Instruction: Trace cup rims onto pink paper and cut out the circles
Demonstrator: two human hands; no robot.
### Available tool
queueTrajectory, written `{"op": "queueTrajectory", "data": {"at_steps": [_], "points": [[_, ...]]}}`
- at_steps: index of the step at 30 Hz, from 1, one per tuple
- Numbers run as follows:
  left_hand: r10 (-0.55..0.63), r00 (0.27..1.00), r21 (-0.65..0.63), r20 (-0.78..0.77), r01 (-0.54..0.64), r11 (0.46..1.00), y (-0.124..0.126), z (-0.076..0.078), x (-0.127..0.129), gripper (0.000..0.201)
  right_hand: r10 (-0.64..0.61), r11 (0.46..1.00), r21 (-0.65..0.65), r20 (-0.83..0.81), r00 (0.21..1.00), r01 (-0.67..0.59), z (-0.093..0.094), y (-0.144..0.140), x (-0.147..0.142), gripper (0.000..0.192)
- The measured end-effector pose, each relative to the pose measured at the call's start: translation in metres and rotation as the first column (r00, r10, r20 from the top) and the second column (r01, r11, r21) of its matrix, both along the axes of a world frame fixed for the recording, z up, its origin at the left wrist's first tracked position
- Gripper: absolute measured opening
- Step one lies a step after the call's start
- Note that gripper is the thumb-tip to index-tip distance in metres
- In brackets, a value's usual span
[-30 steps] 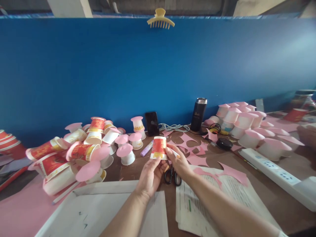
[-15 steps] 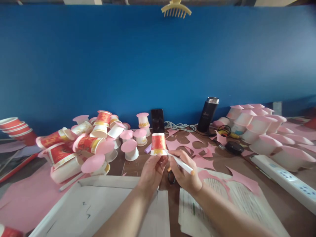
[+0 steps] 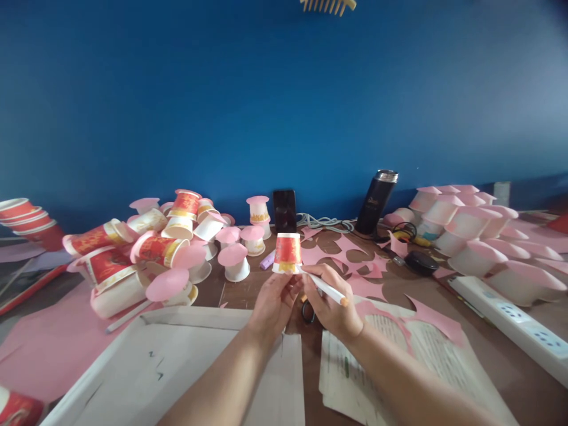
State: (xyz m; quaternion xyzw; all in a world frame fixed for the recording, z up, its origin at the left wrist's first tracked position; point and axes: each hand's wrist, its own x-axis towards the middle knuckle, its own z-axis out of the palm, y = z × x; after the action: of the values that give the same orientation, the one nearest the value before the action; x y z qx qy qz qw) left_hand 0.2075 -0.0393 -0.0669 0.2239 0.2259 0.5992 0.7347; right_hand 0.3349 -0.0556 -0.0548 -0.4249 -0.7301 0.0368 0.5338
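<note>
Head view, looking down over a brown table [image 3: 248, 296] backed by a blue wall [image 3: 222, 106]; at the centre of the frame the left hand [image 3: 273, 302] holds one small red and yellow paper cup [image 3: 287, 252] upside down, its fingers curled closed around the cup's wide lower rim; the right hand [image 3: 332, 302] is just beside it, fingers pinched shut on one white pen [image 3: 323, 288] whose tip touches the cup's lower right edge; the cup's inside cannot be seen; at left centre lies a heap of red paper cups and white cups [image 3: 133, 260], many tipped on their sides, several capped with pink paper discs, too jumbled to count exactly; at the far left edge one stack of nested red cups [image 3: 26, 216] lies tilted; at right centre stands a cluster of white cups with pink tops [image 3: 461, 228], well over ten, all upside down; behind the held cup stand one black phone [image 3: 284, 210] and, to its right, one black flask [image 3: 376, 201] with a metal lid, closed; pink paper scraps [image 3: 355, 266] lie between flask and hands; one pair of scissors [image 3: 307, 310] shows partly under the hands; one white power strip [image 3: 510, 322] runs along the lower right; papers [image 3: 399, 349] lie under the right forearm; a white sheet [image 3: 177, 367] fills the lower left.
</note>
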Motion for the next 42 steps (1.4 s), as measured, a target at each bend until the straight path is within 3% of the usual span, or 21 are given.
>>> {"op": "queueTrajectory", "data": {"at_steps": [33, 38, 42], "points": [[0.001, 1.0, -0.015, 0.024, -0.001, 1.0, 0.0017, -0.0017, -0.0033, 0.006, -0.008, 0.997, 0.072, 0.069, 0.998, 0.003, 0.0, -0.0001, -0.0036, 0.02], [0.016, 0.998, -0.061, 0.059, -0.012, 0.998, 0.0014, -0.0003, -0.0033, 0.002, 0.011, 0.997, 0.078, 0.026, 1.0, -0.013, 0.0018, -0.0029, -0.004, 0.02], [0.015, 0.995, -0.095, 0.103, -0.005, 0.995, 0.0026, 0.0023, -0.004, 0.005, -0.045, 0.997, 0.051, -0.09, 0.995, 0.05, 0.0004, -0.002, -0.001, 0.022]]}}
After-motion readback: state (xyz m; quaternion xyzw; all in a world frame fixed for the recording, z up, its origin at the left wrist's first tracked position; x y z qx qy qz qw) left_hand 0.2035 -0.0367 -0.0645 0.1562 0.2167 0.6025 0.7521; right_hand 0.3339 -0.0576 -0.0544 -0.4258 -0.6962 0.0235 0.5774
